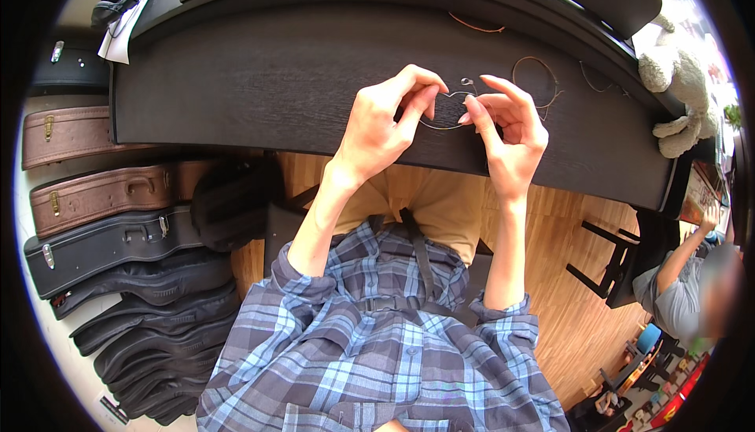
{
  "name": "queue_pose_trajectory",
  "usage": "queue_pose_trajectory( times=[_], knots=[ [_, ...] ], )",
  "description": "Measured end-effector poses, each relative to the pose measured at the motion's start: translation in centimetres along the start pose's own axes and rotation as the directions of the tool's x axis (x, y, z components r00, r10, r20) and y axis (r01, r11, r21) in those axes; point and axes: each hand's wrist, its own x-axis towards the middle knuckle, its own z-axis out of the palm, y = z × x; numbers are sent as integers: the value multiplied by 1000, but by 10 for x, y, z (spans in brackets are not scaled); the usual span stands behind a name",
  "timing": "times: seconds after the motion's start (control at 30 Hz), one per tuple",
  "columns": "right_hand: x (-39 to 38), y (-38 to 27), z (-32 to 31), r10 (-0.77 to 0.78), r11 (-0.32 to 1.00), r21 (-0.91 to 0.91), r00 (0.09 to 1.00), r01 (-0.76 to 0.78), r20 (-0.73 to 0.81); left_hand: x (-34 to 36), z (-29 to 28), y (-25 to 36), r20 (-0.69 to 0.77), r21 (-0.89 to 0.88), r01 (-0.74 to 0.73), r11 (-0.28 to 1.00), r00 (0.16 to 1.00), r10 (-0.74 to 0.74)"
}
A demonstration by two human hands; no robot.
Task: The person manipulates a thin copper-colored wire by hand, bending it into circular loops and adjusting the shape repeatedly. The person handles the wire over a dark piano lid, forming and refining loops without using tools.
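Both hands pinch a thin silvery wire or string (442, 128), bent into a small loop, above a black wooden surface (259, 78). My left hand (387, 124) holds it at the left, thumb and index finger together. My right hand (508, 135) has thumb and fingertips at the loop's right side. A tiny metal piece or small coil (466, 81) shows just above, too small to name. A coiled brownish string (535, 61) lies right of my right hand; another short copper-coloured string (475, 26) and a thin silvery one (594, 86) lie farther back.
Stacked brown and black instrument cases (94, 129) stand at the left. A grey plush toy (664, 70) sits at the desk's right end, headphones (114, 7) at the back left. Another person (676, 298) sits at the right. A dark furry item (236, 200) lies beside my seat.
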Motion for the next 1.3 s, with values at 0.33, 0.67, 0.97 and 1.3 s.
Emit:
queue_pose_trajectory(
  times=[0.33,0.67,0.97,1.3],
  knots=[
    [2,0,-1,51,992,114,999,-50,-4,-1,0,-2,-16,-63,6,998,1000,-7],
    [1,3,-3,62,989,132,997,-66,34,-2,-1,0,-6,-79,11,997,1000,-11],
    [0,3,-3,29,995,89,999,-32,35,-2,-2,0,-3,-59,34,998,999,-35],
    [1,0,-2,62,993,98,998,-63,14,-3,-1,-2,-24,-125,-25,992,999,23]
  ],
)
